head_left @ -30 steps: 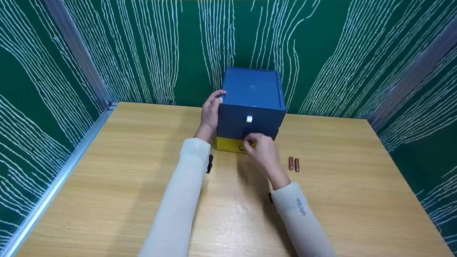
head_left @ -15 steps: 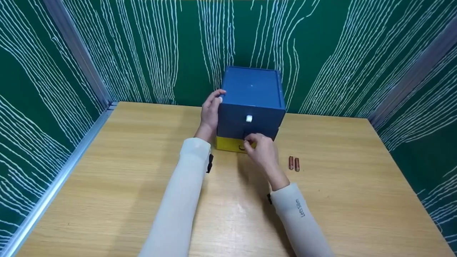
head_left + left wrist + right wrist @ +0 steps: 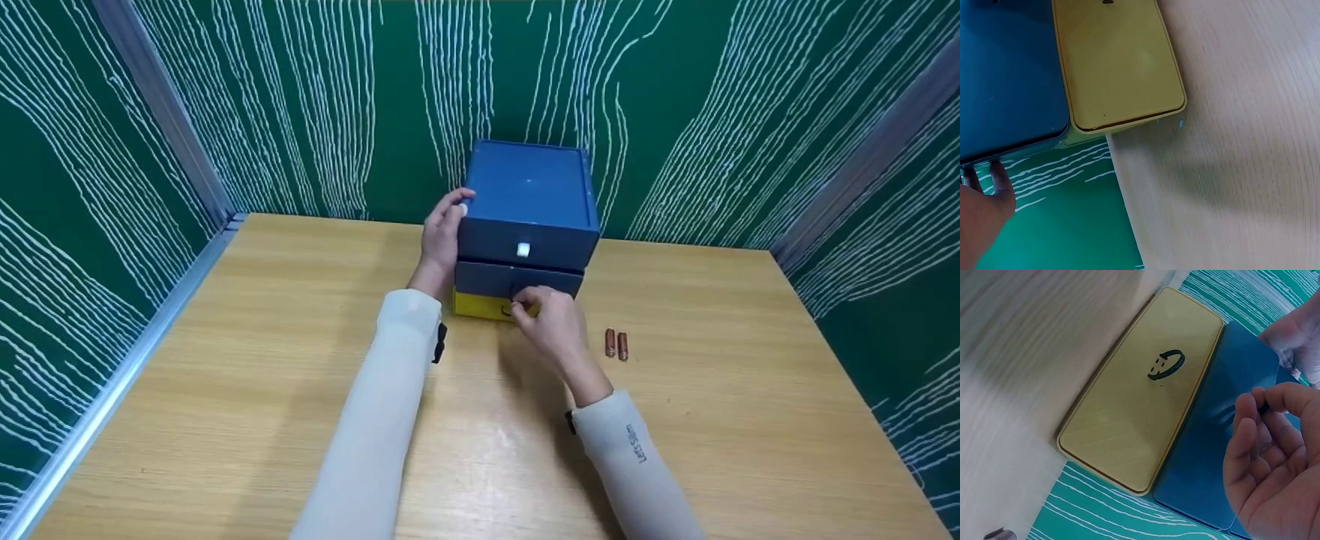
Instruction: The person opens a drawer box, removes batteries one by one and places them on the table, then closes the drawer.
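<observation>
A blue drawer unit (image 3: 529,180) with a yellow bottom drawer (image 3: 476,302) stands at the back of the table. With its fingers at the upper left edge, the left hand (image 3: 441,238) rests on the unit's side. The right hand (image 3: 556,321) pinches the dark handle (image 3: 1264,408) of the blue middle drawer (image 3: 480,277), which sits slightly out from the unit. Above it, the top drawer bears a white knob (image 3: 523,250). The yellow drawer's dark loop handle (image 3: 1175,367) hangs free in the right wrist view.
Two reddish-brown cylinders that look like batteries (image 3: 616,345) lie side by side on the wooden table (image 3: 712,420), right of the unit. A green wall (image 3: 300,97) with white wavy lines rises close behind, and metal frame posts (image 3: 172,112) border the sides.
The middle drawer has come slightly forward, and a dark gap now shows under the top drawer. The right hand has moved a little toward the person with the handle; the left hand stays put.
</observation>
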`<action>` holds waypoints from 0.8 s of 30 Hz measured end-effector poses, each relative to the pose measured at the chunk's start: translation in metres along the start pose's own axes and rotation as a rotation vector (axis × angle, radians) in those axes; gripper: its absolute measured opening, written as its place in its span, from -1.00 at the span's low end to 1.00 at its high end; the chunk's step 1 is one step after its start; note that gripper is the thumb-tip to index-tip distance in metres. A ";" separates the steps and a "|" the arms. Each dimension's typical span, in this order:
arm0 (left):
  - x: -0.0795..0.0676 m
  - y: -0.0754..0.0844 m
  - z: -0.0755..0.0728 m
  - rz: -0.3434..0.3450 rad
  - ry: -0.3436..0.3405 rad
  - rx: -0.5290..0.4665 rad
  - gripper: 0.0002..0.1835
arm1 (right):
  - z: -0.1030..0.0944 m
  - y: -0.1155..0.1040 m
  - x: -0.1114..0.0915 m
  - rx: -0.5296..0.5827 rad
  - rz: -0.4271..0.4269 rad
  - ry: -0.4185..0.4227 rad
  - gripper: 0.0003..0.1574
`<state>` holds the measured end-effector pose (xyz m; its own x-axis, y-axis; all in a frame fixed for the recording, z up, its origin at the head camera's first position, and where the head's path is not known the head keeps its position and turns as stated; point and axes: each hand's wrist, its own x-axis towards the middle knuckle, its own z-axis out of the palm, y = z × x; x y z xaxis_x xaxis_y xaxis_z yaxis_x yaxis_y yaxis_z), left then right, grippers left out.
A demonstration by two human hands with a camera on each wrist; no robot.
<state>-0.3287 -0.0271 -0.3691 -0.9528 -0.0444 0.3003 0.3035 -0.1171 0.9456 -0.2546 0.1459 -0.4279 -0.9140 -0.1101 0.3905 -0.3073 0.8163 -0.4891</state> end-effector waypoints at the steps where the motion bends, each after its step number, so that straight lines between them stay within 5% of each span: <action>1: 0.000 0.001 0.000 0.003 0.002 0.007 -0.66 | 0.000 0.000 -0.001 -0.002 -0.008 0.000 -0.85; 24: 0.001 -0.001 0.000 0.038 -0.010 -0.022 -0.66 | -0.005 -0.004 -0.020 0.002 -0.098 0.001 -0.90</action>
<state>-0.3297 -0.0274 -0.3703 -0.9405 -0.0393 0.3375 0.3396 -0.1371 0.9305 -0.2338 0.1476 -0.4304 -0.8794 -0.1887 0.4372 -0.3956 0.8006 -0.4500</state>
